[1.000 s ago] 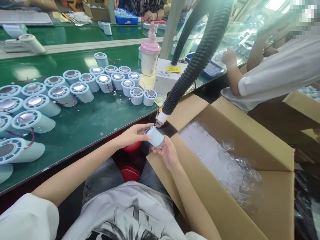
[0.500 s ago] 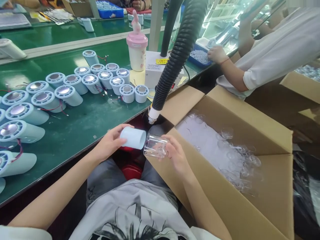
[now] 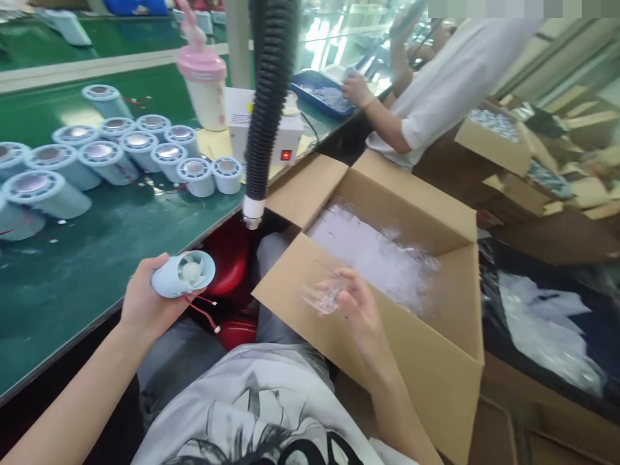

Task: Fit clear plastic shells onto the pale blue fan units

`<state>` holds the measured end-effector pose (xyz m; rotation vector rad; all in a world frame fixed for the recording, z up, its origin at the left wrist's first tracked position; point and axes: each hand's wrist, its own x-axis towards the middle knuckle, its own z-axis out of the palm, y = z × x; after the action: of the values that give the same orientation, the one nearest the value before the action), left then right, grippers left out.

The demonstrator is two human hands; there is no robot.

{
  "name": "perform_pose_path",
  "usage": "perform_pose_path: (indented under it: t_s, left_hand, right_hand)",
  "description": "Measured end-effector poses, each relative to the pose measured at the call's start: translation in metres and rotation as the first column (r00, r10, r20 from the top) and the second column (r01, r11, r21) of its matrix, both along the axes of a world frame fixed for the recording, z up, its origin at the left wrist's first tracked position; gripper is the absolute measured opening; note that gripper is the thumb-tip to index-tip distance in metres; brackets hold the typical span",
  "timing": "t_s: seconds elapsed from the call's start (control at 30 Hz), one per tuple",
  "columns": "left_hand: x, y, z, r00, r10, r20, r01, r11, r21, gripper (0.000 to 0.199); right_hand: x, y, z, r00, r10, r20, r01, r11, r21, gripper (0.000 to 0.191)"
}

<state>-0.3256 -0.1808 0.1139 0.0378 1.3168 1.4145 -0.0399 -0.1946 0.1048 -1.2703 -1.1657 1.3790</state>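
Note:
A light blue round fan housing [image 3: 167,279] is in my left hand [image 3: 145,297], near the table's edge. Its open end faces up and right, showing white fan blades, and red wires with small white plugs hang below it. My right hand [image 3: 358,307] holds a clear plastic cup [image 3: 322,294], smeared by motion, in front of the cardboard box. The cup and the housing are well apart. Several similar blue housings [image 3: 109,161] stand on the green table [image 3: 116,239], most with silver discs on top.
An open cardboard box [image 3: 426,381] with clear plastic pieces lies to the right. A black ribbed hose [image 3: 266,110] hangs over the table edge. Behind it are a pink-lidded cup [image 3: 206,90] and a white device [image 3: 242,123]. A co-worker's arm [image 3: 387,123] reaches toward a blue tray [image 3: 320,97].
The view has swung right. The housing and the clear cup, mouth to mouth before, have moved apart. My left hand has turned the housing, so its fan blades and wires now show.

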Motion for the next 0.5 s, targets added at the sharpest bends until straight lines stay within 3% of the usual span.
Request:
perform_pose_path:
  t_s: [0.07, 0.1, 0.13, 0.17, 0.2, 0.23, 0.27, 0.3, 0.37, 0.43, 0.5]
  left_hand:
    - [0.007, 0.008, -0.007, 0.996, -0.089, -0.014, 0.09, 0.996, 0.027, 0.024]
    - [0.012, 0.012, -0.01, 0.989, -0.144, -0.023, 0.145, 0.989, 0.041, 0.025]
    - [0.016, 0.018, -0.012, 0.982, -0.184, -0.033, 0.185, 0.982, 0.029, 0.025]
    - [0.02, 0.024, -0.015, 0.974, -0.22, -0.046, 0.221, 0.975, 0.001, 0.024]
    - [0.024, 0.03, -0.017, 0.966, -0.253, -0.059, 0.251, 0.967, -0.039, 0.023]
    - [0.028, 0.037, -0.019, 0.958, -0.278, -0.075, 0.272, 0.959, -0.082, 0.021]
    - [0.031, 0.044, -0.022, 0.952, -0.292, -0.096, 0.28, 0.953, -0.116, 0.021]
    - [0.034, 0.05, -0.025, 0.948, -0.298, -0.113, 0.283, 0.95, -0.135, 0.02]
    - [0.037, 0.058, -0.032, 0.943, -0.307, -0.129, 0.289, 0.946, -0.145, 0.02]
    - [0.037, 0.06, -0.039, 0.929, -0.345, -0.131, 0.327, 0.934, -0.142, 0.02]
    - [0.033, 0.057, -0.046, 0.89, -0.44, -0.123, 0.426, 0.896, -0.122, 0.02]
  right_hand:
    - [0.044, -0.017, -0.006, 0.937, -0.283, 0.207, 0.275, 0.959, 0.063, 0.048]
    - [0.071, -0.03, -0.01, 0.828, -0.442, 0.344, 0.433, 0.895, 0.109, 0.052]
    - [0.102, -0.045, -0.015, 0.653, -0.58, 0.487, 0.585, 0.795, 0.163, 0.055]
    - [0.133, -0.064, -0.019, 0.429, -0.631, 0.646, 0.692, 0.69, 0.214, 0.059]
    - [0.164, -0.083, -0.023, 0.203, -0.585, 0.786, 0.764, 0.597, 0.247, 0.061]
    - [0.192, -0.102, -0.026, 0.073, -0.438, 0.896, 0.813, 0.546, 0.201, 0.063]
    - [0.216, -0.12, -0.029, 0.039, -0.281, 0.959, 0.852, 0.511, 0.115, 0.068]
    - [0.235, -0.133, -0.03, 0.029, -0.216, 0.976, 0.873, 0.481, 0.08, 0.073]
    - [0.257, -0.144, -0.031, 0.071, -0.148, 0.986, 0.87, 0.493, 0.011, 0.077]
    - [0.258, -0.127, -0.031, 0.118, -0.175, 0.977, 0.8, 0.6, 0.011, 0.073]
    - [0.245, -0.086, -0.035, 0.215, -0.195, 0.957, 0.637, 0.77, 0.014, 0.061]
